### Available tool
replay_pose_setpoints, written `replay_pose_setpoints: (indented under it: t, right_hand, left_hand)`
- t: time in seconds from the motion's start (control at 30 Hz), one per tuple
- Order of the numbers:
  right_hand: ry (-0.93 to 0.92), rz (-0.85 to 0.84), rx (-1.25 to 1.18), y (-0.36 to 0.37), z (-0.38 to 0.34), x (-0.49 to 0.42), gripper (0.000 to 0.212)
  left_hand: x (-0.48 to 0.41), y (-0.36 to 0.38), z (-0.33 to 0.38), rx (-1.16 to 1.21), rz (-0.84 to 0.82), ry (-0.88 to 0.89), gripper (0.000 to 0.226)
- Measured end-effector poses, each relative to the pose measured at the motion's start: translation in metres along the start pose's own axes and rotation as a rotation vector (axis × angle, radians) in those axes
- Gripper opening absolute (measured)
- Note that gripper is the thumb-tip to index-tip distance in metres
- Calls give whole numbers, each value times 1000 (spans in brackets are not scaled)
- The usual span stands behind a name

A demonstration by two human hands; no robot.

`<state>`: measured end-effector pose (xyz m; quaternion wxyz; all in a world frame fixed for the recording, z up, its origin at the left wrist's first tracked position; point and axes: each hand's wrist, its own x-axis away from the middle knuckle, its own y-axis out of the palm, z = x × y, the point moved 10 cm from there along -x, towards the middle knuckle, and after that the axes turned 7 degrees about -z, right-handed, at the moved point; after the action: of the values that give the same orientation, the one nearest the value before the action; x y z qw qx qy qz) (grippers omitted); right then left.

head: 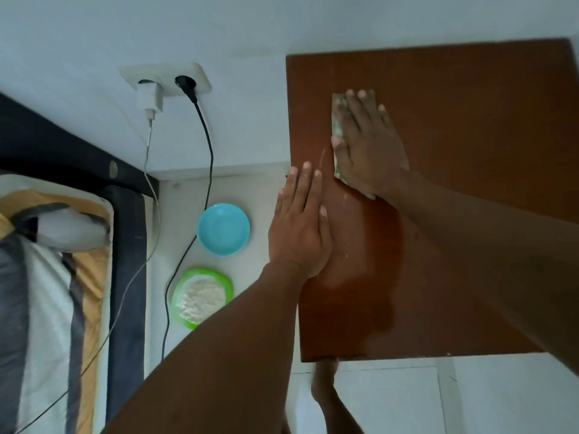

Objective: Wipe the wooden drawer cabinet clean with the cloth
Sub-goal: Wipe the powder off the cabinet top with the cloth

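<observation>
I look straight down on the brown wooden top of the drawer cabinet [470,151]. My right hand [368,142] lies flat, fingers spread, pressing a greenish folded cloth [337,126] onto the top near its far left part. Only the cloth's left edge and corners show around the hand. My left hand [300,227] rests flat on the cabinet's left edge, fingers together, holding nothing. A darker wet patch [366,277] and a few pale specks mark the wood near the left hand.
On the white floor left of the cabinet sit a blue bowl [223,229] and a green bowl of white powder [202,299]. A wall socket [166,79] holds a white charger and a black plug, cables trailing down. A bed [56,277] stands at the left. My foot [326,389] shows below the cabinet.
</observation>
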<state>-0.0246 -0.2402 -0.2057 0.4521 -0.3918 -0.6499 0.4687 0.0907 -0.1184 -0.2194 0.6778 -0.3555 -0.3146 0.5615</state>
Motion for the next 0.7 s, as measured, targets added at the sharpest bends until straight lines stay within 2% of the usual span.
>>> replay_pose_setpoints:
  t: [0.33,0.47,0.63,0.67,0.7]
  right_hand:
    - [74,-7,4,57,-43,194,63]
    - [59,65,-89,71,-60,250,61]
    - [-31,171,-212,75,-80,301,42]
    - [-56,163,-235,67,-83,306,42]
    - [-65,140,-280,56,-83,303,53]
  left_hand:
    - [7,-6,-3,49,51,-35,59]
    - [6,-4,-3,41,36,-46,61]
    - [7,-2,-4,59,29,-51,61]
    - [7,-2,-4,68,32,-51,61]
    - [6,-2,-3,78,38,-51,61]
